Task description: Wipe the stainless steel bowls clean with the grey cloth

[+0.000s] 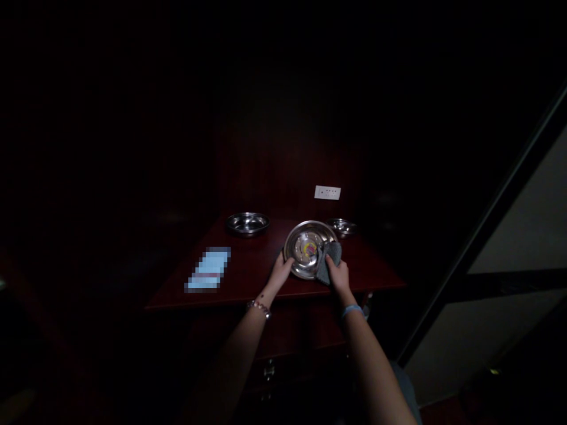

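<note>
A round steel dish with a yellow and pink sticker at its centre is held tilted up over the dark red table. My left hand grips its lower left rim, thumb on the inner face. At the dish's right side, my right hand is closed on a grey cloth, which lies against the rim and inner face. The fingers behind the dish and cloth are hidden. Farther back stand a second steel dish on the left and a smaller steel bowl on the right, partly behind the held dish.
The dark red table has a blurred-out light blue rectangle at its left. A white socket panel is on the back wall. Drawers with metal handles are below the tabletop. A dark-framed pale panel stands at the right.
</note>
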Demonstrator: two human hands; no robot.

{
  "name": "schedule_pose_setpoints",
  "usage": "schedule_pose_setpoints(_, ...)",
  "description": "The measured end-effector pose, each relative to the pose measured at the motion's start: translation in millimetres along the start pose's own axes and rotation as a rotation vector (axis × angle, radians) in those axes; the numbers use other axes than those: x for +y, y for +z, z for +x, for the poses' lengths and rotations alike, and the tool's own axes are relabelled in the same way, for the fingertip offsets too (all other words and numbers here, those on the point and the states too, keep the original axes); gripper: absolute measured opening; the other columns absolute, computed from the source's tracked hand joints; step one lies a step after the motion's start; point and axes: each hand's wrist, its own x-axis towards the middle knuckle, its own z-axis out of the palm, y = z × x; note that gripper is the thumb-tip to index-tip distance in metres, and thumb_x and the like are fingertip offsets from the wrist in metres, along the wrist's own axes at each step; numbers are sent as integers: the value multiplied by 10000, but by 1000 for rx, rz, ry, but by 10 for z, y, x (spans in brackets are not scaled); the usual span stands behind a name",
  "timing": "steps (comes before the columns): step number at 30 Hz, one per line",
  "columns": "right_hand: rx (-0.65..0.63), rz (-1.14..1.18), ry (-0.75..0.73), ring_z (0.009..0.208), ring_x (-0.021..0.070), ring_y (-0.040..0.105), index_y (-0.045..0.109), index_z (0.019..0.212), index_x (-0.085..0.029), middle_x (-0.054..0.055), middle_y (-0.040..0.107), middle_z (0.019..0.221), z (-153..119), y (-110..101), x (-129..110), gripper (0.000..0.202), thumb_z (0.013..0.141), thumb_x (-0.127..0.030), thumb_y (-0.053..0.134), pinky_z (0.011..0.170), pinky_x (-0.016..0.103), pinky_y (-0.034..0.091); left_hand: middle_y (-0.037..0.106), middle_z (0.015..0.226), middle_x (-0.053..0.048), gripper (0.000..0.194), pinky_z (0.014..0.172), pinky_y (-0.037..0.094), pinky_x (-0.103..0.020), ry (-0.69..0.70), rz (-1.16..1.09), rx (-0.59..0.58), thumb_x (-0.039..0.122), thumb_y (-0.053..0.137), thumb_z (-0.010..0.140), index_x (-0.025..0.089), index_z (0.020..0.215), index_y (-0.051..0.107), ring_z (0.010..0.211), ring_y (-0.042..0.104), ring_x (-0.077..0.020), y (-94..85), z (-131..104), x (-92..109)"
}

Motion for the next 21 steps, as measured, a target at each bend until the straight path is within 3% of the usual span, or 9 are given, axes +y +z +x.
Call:
schedule_pose_setpoints(6,-8,-43,2,872,272,736,752,931,-85,162,769,920,28,8,43,530,806,-567,571,675,271,536,744,1086,-123,297,1014,486,-424,-179,-30,40,254,528,823,114,1034,683,1076,675,-275,10,-6,30)
schedule_pose_setpoints(11,35,-69,-6,908,297,737,753,916,-98,176,769,936,38,-2,57,534,811,-582,554,695,284,540,635,1345,-133,474,1108,412,-390,-63,-79,-42,372,603,857,152,1275,571,1261,585,-241,65,-1,12)
schedule_pose_setpoints(13,64,-75,-2,915,300,738,753,921,-101,181,768,945,33,-12,44,533,824,-579,540,718,293,543,589,1396,-155,658,1121,396,-384,-1,-43,-95,404,694,802,149,1368,477,1292,559,-246,61,-33,22)
schedule_pose_setpoints(16,95,-90,3,931,297,740,753,940,-108,179,769,959,21,-28,17,527,849,-567,512,747,290,546,600,1377,-166,869,1104,410,-399,-16,78,-157,443,801,692,159,1419,419,1274,573,-286,28,-97,45)
schedule_pose_setpoints(21,53,-131,4,943,291,738,751,974,-113,165,773,962,6,-40,-16,525,863,-564,506,751,279,542,664,1307,-97,740,1074,436,-432,5,249,-190,477,836,621,234,1281,606,1227,604,-338,-8,-154,62)
